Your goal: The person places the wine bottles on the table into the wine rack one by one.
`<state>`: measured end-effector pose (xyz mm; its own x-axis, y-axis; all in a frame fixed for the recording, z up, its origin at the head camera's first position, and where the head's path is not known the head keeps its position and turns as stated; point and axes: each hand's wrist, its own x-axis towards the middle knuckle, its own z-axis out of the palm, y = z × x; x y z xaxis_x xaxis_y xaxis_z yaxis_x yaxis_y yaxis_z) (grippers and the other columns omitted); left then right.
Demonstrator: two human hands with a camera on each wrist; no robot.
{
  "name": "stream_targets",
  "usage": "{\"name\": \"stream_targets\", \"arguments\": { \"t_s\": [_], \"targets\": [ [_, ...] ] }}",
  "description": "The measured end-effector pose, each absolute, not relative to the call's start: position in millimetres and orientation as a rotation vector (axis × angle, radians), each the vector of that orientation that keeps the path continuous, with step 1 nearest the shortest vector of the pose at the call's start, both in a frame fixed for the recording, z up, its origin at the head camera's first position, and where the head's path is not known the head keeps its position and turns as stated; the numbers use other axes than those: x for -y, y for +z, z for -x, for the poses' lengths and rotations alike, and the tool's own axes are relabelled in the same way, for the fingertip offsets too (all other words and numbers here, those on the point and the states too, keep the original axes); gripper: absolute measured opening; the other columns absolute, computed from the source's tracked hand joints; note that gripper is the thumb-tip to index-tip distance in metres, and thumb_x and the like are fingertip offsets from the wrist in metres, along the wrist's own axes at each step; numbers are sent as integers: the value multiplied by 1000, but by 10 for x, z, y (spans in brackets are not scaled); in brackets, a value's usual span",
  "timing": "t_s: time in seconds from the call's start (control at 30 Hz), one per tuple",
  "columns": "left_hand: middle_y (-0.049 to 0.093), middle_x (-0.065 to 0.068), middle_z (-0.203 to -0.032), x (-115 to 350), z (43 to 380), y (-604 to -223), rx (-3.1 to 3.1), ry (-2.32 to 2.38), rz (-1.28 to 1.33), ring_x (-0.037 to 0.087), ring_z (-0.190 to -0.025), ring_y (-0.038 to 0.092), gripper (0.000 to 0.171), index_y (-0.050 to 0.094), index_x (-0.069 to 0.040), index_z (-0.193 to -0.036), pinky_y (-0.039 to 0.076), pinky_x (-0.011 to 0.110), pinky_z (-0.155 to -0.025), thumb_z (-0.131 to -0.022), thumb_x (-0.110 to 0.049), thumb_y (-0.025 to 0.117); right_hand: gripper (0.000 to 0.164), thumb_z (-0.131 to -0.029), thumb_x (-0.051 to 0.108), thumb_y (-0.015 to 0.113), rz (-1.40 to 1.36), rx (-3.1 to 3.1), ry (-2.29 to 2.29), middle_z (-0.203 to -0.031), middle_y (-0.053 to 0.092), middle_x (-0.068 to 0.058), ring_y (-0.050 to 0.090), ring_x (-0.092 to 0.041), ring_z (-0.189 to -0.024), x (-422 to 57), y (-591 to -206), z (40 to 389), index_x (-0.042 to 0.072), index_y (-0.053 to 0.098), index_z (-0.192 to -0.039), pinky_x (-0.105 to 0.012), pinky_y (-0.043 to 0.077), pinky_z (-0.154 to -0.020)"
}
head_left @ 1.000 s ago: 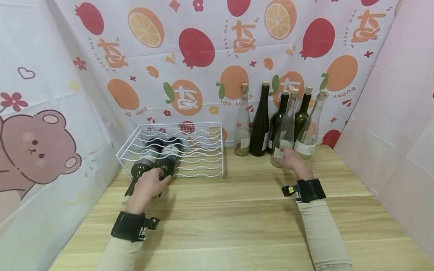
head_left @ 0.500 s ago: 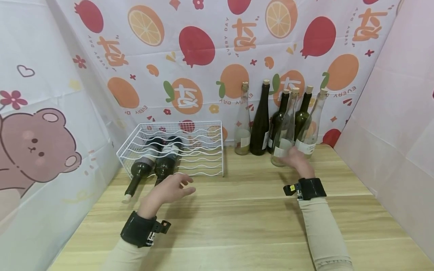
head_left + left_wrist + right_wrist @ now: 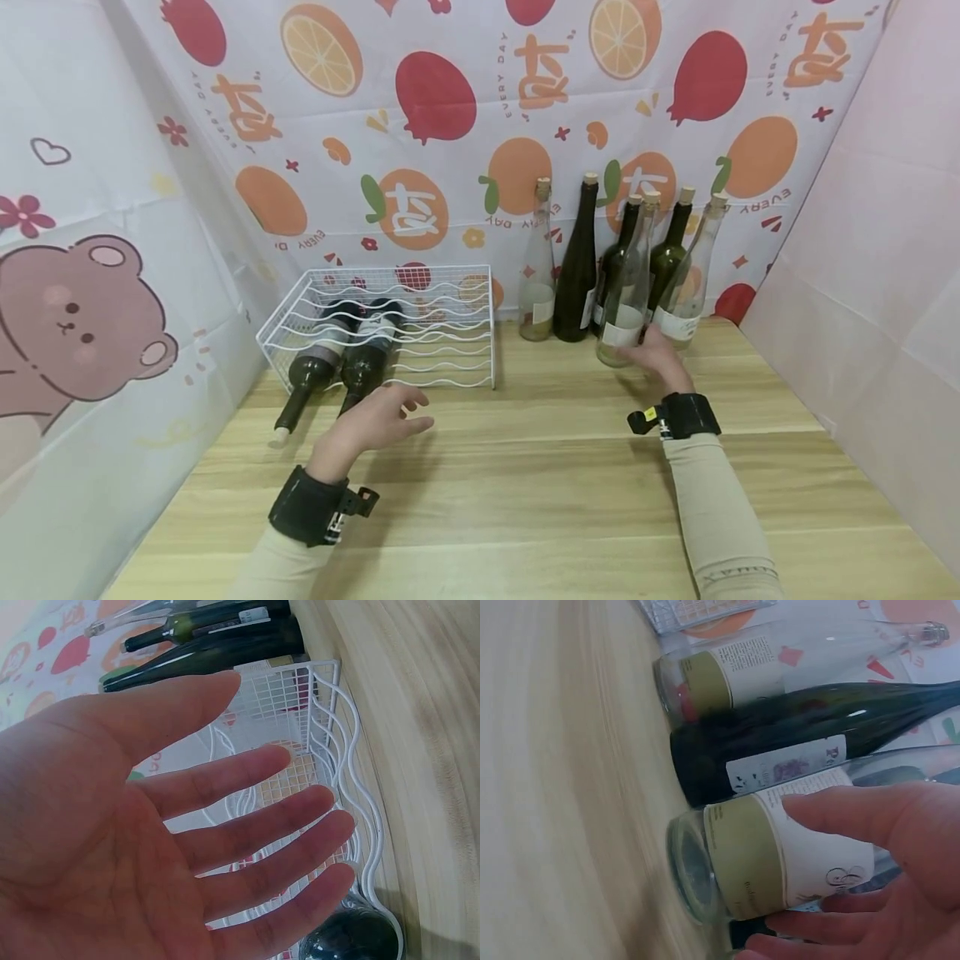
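In the head view my right hand (image 3: 660,357) grips the lower part of a clear glass bottle (image 3: 627,308) at the front of the bottle group. The right wrist view shows my thumb over its white and olive label (image 3: 742,855), fingers along the other side. My left hand (image 3: 378,419) is open and holds nothing, palm turned rightward, in front of the white wire rack (image 3: 442,385). Two dark wine bottles lie in the rack, necks toward me: a left one (image 3: 318,363) and a right one (image 3: 365,363), whose neck is partly hidden behind my left hand.
Close around the gripped bottle stand dark green bottles (image 3: 576,283) and clear ones (image 3: 534,312), all corked. A clear bottle with a white label (image 3: 678,321) is at the far right. Fruit-patterned cloth (image 3: 435,100) hangs behind the wooden table (image 3: 525,500).
My left hand has left the right-hand bottle in the rack and drawn right, its fingers opened out. My right hand has shifted slightly right, and the clear bottle has just moved slightly left.
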<state>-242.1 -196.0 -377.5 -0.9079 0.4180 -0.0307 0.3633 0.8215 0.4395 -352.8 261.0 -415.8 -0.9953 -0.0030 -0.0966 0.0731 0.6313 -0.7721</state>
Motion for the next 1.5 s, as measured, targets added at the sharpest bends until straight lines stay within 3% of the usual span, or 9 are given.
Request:
{"name": "stream_targets", "arguments": {
  "t_s": [0.2, 0.37, 0.7, 0.8, 0.97, 1.27, 1.5],
  "targets": [
    [72, 23, -118, 1985, 2435, -3792, -2886, 649, -633, 38, -109, 69, 38, 69, 3, -121, 56, 50, -91, -95, -24, 72, 100, -93, 30, 72, -104, -2739, -1436, -159, 29, -36, 35, -50, -147, -2501, -4253, 3576, -7, 8, -159, -58, 33, -121],
    [72, 22, -118, 1989, 2429, -3787, -2890, 642, -620, 38, -110, 69, 38, 69, 3, -122, 56, 50, -91, -95, -24, 72, 109, -92, 34, 74, -145, -2710, -1516, -160, 29, -35, 35, -50, -147, -2432, -4310, 3621, -3, 0, -162, -58, 34, -120],
    [74, 19, -116, 1962, 2414, -3761, -2889, 646, -638, 37, -109, 69, 38, 70, 2, -120, 56, 49, -92, -94, -25, 74, 127, -89, 41, 78, -301, -2652, -1650, -170, 7, -31, 16, -46, -158, -2294, -4367, 3718, 2, -19, -161, -53, 21, -128],
    [74, 19, -115, 1960, 2415, -3774, -2889, 646, -646, 38, -109, 69, 37, 70, 1, -119, 56, 48, -91, -94, -26, 74, 125, -86, 39, 82, -356, -2698, -1678, -170, 13, -28, 20, -45, -157, -2277, -4397, 3750, 3, -10, -164, -53, 25, -127],
    [74, 18, -116, 1977, 2429, -3772, -2915, 630, -624, 37, -110, 69, 35, 71, 0, -119, 56, 49, -92, -95, -25, 73, 111, -83, 29, 85, -293, -2756, -1705, -158, 37, -28, 41, -45, -143, -2323, -4424, 3818, 2, 13, -162, -54, 38, -118],
    [73, 21, -119, 2002, 2460, -3749, -2914, 619, -599, 38, -112, 68, 36, 70, 1, -121, 56, 50, -92, -95, -23, 73, 101, -88, 16, 79, 55, -2628, -1589, -156, 33, -35, 39, -48, -141, -2592, -4221, 3742, -6, 11, -160, -52, 38, -114],
    [73, 21, -118, 1995, 2443, -3766, -2902, 642, -614, 38, -110, 68, 35, 70, 2, -120, 56, 49, -91, -95, -23, 73, 93, -90, 19, 79, 203, -2629, -1496, -154, 39, -34, 43, -46, -140, -2672, -4229, 3725, -2, 22, -161, -50, 40, -111]
  ]
}}
